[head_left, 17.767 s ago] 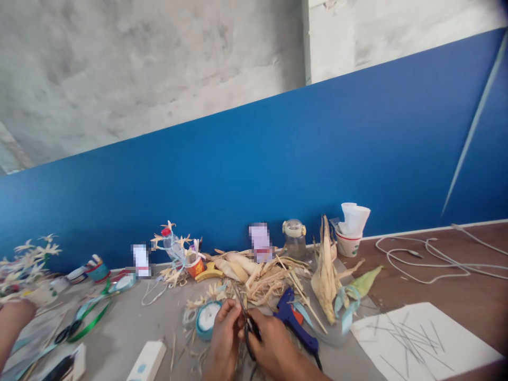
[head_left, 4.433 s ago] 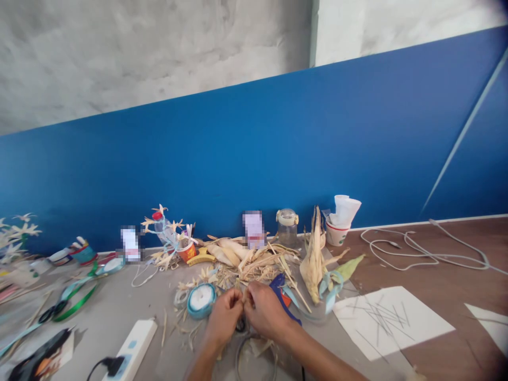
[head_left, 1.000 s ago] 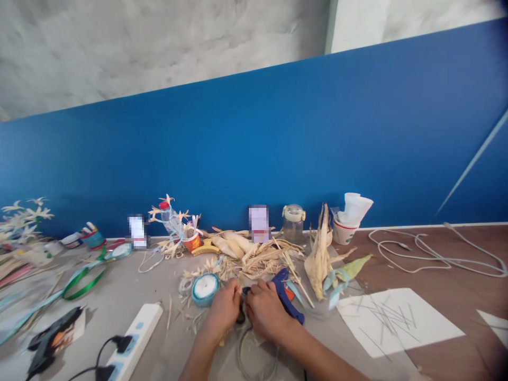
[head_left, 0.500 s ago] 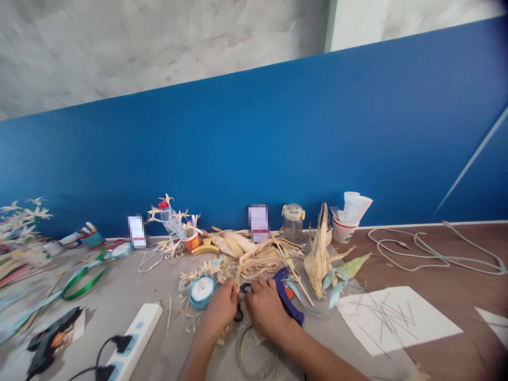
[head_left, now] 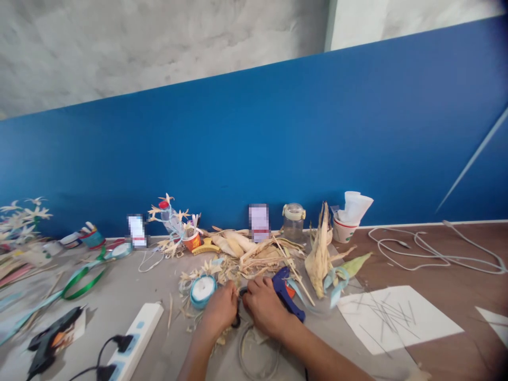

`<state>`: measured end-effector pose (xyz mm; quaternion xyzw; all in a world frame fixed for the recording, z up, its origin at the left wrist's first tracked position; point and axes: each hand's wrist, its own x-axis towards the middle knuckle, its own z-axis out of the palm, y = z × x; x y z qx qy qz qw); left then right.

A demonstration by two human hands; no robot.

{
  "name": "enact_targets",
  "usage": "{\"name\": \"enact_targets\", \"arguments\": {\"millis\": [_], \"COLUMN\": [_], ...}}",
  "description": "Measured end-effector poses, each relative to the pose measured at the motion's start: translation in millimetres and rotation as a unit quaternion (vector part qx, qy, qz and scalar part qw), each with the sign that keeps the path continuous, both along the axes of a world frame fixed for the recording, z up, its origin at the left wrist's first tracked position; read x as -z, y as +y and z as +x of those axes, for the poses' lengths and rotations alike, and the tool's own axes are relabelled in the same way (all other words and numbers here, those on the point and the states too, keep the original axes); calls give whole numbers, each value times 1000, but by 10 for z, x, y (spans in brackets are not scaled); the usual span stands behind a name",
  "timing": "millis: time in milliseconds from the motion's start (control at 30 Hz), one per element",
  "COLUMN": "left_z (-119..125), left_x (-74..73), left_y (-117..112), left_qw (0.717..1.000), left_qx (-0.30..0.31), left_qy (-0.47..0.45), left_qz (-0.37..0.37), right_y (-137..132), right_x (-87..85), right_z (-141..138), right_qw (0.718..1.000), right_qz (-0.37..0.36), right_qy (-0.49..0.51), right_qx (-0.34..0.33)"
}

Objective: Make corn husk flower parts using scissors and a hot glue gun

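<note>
Both my hands work close together over the table's middle. My left hand (head_left: pixel 222 307) is closed, its fingers pinched, and what lies between them is hidden. My right hand (head_left: pixel 265 304) curls its fingers just to the right, beside the black loops of what look like scissors (head_left: pixel 237 320); the blades are out of sight. A blue-rimmed ribbon spool (head_left: pixel 203 291) sits against the left hand's outer side. Right of the right hand lies a blue glue gun (head_left: pixel 289 299), partly covered by it. Dried corn husks (head_left: pixel 262 259) are heaped beyond the fingers.
A white power strip (head_left: pixel 138 333) with black plugs and a black glue gun (head_left: pixel 53 336) lie at left. On the right, thin wires rest on white paper (head_left: pixel 397 323). A lidded jar (head_left: pixel 293 222) and paper cup (head_left: pixel 344 230) stand by the blue partition (head_left: pixel 254 148).
My right hand has shifted slightly left, closer to my left hand. The black loops have moved a little with the hands. Everything else stays where it was.
</note>
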<state>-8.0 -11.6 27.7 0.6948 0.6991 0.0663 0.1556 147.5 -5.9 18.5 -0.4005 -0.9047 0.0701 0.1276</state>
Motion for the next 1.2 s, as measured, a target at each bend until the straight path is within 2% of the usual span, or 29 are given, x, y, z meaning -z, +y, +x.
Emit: {"name": "enact_targets", "arguments": {"millis": [200, 433, 567, 800, 967, 1100, 1200], "left_z": [-6, 9, 11, 19, 20, -2, -2], "left_x": [-14, -25, -13, -4, 13, 26, -6], "left_y": [-10, -18, -10, 6, 5, 24, 33], "left_qw": [1000, 999, 999, 999, 999, 991, 958], "left_qx": [3, -16, -20, -26, -25, -41, -71], "left_qy": [-11, -45, -38, -22, -37, -102, -244], "left_qz": [3, 0, 6, 6, 16, 78, 132], "right_y": [20, 3, 0, 8, 45, 52, 91], "right_x": [23, 39, 41, 19, 85, 80, -38], "right_z": [43, 8, 8, -182, -222, -142, -38], "right_qw": [999, 998, 996, 993, 994, 992, 976], "right_qz": [-18, 2, 0, -13, -15, -21, -83], "right_qy": [35, 9, 34, 28, 6, 53, 152], "right_qx": [18, 62, 80, 116, 110, 116, 135]}}
